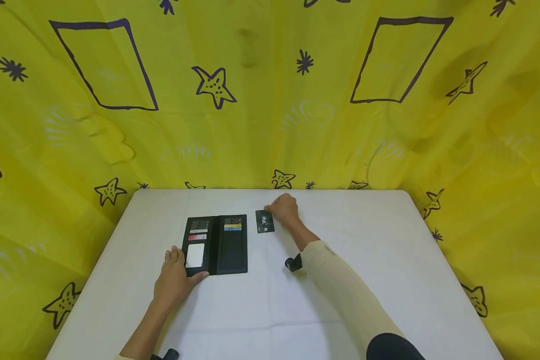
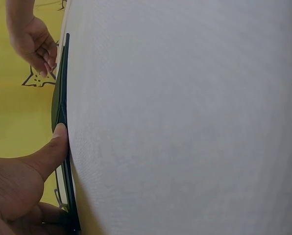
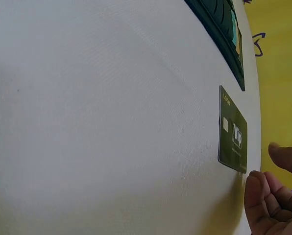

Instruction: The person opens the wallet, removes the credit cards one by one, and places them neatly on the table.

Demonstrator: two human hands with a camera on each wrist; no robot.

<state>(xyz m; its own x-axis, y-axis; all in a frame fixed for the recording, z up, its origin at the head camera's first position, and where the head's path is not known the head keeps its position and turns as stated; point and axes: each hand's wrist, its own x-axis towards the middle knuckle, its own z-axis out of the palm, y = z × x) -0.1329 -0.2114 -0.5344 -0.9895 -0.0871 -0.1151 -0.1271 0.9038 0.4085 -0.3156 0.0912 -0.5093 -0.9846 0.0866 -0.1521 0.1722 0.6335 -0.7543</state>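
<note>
A: A yellow curtain [image 1: 256,142] with starfish drawings fills the background; before it stands a white table [image 1: 364,225], and on that an unfolded black wallet [image 1: 232,251]. What worries you?

B: The wallet first. The left hand [image 1: 173,277] rests at its lower left corner, thumb spread from the fingers, thumb at the near edge and fingers along the side. A hard push there could skew it, I'd say.

A: And the right hand [image 1: 285,209]?

B: Its thumb stands apart from loosely bent fingers (I see nothing pinched between them), over the far end of the VIP card [image 1: 263,222]. The card seems to lie flat, so it might skid or spin if fingertips nudge its edge rather than get beneath.

A: Where is it from that hand, exactly?

B: Just to the hand's left and nearer the person, its far right corner hidden by the hand. It lies just right of the wallet, well apart from the left hand. Whether a fingertip touches it, I cannot tell.
</note>
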